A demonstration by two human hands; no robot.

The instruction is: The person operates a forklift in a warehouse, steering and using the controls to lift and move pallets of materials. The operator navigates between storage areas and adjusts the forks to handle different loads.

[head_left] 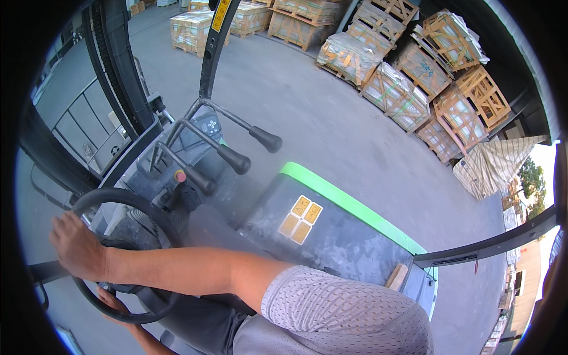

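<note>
I am seated at the controls of a forklift, with a black steering wheel [118, 196] at the left. My right arm, in a grey mesh sleeve, reaches across to the wheel's left side. There my right hand [80, 245] is closed round the rim. Lower down, my left hand [117, 309] grips the bottom of the wheel, its fingers partly hidden by the rim. Three black-knobbed levers, including the outermost lever [265, 139], rise ahead of the wheel, untouched. A red button [180, 176] sits beside them.
Dark mast rails [118, 65] stand at the front left. Stacked wooden crates [396, 94] line the far right, with more crates [192, 31] ahead. A bright green edge [349, 204] borders the machine's grey cover [343, 248]. A black roof post [491, 241] crosses at the right.
</note>
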